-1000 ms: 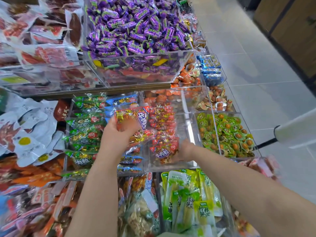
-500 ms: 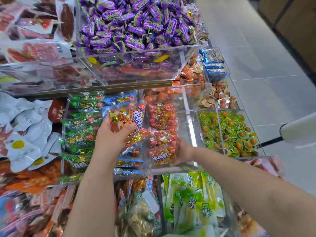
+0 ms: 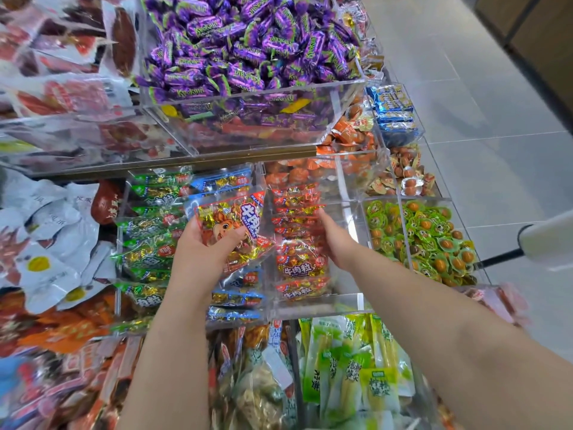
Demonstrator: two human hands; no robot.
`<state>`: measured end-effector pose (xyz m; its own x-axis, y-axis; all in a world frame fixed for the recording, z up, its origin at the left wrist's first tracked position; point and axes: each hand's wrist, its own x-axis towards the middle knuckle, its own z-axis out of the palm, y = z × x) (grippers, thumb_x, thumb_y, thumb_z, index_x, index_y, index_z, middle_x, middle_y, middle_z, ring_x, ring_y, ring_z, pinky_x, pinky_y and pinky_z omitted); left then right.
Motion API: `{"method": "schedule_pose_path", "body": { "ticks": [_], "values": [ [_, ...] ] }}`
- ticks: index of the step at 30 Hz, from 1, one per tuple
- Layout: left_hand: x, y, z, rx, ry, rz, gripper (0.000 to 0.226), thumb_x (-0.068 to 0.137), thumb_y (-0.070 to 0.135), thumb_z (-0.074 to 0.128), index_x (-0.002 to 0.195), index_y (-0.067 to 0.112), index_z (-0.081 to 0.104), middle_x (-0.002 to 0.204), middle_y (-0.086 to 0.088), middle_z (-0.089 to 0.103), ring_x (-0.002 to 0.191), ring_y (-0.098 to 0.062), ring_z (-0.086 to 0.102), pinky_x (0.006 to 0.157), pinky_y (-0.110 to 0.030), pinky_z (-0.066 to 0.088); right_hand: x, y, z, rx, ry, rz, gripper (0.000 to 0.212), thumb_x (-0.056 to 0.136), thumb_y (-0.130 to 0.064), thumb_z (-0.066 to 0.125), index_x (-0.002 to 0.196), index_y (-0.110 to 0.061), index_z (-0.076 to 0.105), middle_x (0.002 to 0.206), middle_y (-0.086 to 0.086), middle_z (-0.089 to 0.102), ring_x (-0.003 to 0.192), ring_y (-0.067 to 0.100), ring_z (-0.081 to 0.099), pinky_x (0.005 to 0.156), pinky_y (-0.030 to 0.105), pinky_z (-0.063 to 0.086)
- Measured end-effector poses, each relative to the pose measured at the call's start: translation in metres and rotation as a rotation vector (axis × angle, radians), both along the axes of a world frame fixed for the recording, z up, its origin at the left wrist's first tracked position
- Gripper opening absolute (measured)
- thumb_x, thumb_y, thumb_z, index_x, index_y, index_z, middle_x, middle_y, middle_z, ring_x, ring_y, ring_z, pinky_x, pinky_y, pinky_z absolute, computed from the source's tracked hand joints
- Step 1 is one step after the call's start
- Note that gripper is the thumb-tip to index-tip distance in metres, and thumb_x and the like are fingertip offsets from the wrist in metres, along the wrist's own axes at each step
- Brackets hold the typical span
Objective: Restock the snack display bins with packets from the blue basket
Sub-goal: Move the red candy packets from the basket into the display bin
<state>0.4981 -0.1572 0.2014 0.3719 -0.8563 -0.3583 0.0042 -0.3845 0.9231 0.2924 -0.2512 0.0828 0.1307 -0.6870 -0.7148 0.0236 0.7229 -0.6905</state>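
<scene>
Nearest to the camera, green packets (image 3: 353,377) with long pale sticks stand in a lower bin, and two bare forearms reach over them toward the clear display bins.

The left hand (image 3: 201,252) holds a red packet (image 3: 235,221) with a cartoon animal on it; its fingers (image 3: 237,235) are closed around the lower part of the packet, thumb on the front. The packet is tilted and is lifted above the bin of blue packets (image 3: 231,302), just beside the divider wall.

The right hand (image 3: 336,240) is inside the next clear bin (image 3: 352,301), at the right side of a row of the same red packets (image 3: 297,262). Its fingers lie against the row, but it is not possible to tell if they grip a packet, because the back of the hand hides them.

Left of the blue packets is a column of green foil packets (image 3: 148,243). Right of the right hand, a bin holds small green round cups (image 3: 424,237).

Farther, orange sweets (image 3: 350,131) fill a bin, and above it a big clear box is heaped with purple candies (image 3: 248,48). Grey floor tiles (image 3: 483,119) are on the right. The blue basket is not in view.
</scene>
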Motion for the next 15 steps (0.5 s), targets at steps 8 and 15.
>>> {"method": "schedule_pose_path", "body": {
  "ticks": [8, 15],
  "values": [
    [-0.012, -0.004, 0.007, 0.01, 0.12, -0.119, 0.041, 0.084, 0.031, 0.07, 0.122, 0.027, 0.054, 0.117, 0.001, 0.068, 0.11, -0.026, 0.064, 0.088, -0.05, 0.053, -0.009, 0.008, 0.016, -0.01, 0.031, 0.166, 0.064, 0.092, -0.062, 0.037, 0.14, -0.02, 0.042, 0.144, 0.005, 0.045, 0.128, 0.024, 0.046, 0.11, 0.04, 0.032],
    [-0.022, -0.008, 0.016, 0.01, -0.078, -0.472, 0.021, 0.077, 0.031, 0.078, 0.096, 0.033, 0.072, 0.096, 0.011, 0.074, 0.091, -0.004, 0.069, 0.083, -0.032, 0.051, -0.043, 0.029, 0.094, -0.608, 0.132, 0.166, 0.042, 0.082, -0.037, 0.068, 0.121, -0.035, 0.055, 0.114, -0.02, 0.062, 0.102, -0.005, 0.06, 0.095, 0.023, 0.047]
  ]
}}
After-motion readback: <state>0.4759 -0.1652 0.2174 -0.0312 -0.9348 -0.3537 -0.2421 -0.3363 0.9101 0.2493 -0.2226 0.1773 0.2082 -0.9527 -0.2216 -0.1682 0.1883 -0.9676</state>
